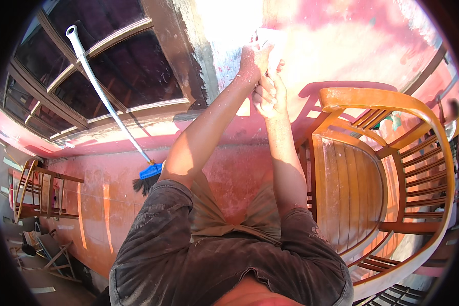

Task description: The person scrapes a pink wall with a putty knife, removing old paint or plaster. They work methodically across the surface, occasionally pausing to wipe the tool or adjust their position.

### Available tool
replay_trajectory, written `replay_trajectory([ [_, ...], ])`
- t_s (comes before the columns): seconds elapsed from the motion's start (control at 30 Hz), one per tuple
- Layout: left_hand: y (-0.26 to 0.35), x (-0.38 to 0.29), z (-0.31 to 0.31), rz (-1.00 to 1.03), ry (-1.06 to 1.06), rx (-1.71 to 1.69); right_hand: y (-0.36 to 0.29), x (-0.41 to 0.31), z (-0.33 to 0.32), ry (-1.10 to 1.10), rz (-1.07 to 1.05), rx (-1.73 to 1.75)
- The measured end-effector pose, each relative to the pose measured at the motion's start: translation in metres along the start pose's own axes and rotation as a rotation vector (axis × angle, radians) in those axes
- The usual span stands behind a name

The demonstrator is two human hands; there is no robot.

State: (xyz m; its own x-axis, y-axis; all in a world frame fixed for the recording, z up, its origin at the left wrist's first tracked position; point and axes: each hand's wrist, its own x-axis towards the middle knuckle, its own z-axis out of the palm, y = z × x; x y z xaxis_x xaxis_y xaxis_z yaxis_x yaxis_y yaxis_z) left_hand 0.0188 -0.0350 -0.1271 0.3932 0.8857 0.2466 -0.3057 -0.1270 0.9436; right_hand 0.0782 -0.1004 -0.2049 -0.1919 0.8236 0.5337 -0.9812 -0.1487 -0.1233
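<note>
Both arms reach forward to the sunlit wall (321, 49), with flaking paint in pink and white. My left hand (254, 61) is uppermost, its fingers closed around a pale flat object (273, 40) held up to the wall. Glare washes out its outline, so its exact kind cannot be told. Just below, my right hand (269, 93) has its fingers curled and seems to grip the lower end of the same object. White flecks of dust or paint cover the left hand and forearm.
A varnished wooden armchair (348, 187) stands close at my right. On my left, a long-handled broom (107, 99) with a blue head leans against the window frame (164, 57). Another wooden chair (46, 191) is farther left on the reddish floor (95, 218). A person (450, 118) appears at far right.
</note>
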Motion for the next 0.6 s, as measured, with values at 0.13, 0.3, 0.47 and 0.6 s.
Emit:
replay_trajectory([
  [0.13,0.000,0.000,0.009,0.120,0.020,0.008,-0.008,0.004,0.004,-0.073,0.006,-0.037],
  [0.3,0.053,0.005,0.021,-0.002,0.035,0.002,-0.023,0.032,0.041,-0.017,0.008,-0.077],
  [0.47,0.033,-0.009,0.014,-0.012,0.048,-0.010,-0.009,0.009,0.032,0.033,0.006,-0.099],
  [0.6,0.078,0.017,0.029,0.130,-0.003,-0.015,-0.033,0.054,0.075,-0.105,0.065,-0.118],
])
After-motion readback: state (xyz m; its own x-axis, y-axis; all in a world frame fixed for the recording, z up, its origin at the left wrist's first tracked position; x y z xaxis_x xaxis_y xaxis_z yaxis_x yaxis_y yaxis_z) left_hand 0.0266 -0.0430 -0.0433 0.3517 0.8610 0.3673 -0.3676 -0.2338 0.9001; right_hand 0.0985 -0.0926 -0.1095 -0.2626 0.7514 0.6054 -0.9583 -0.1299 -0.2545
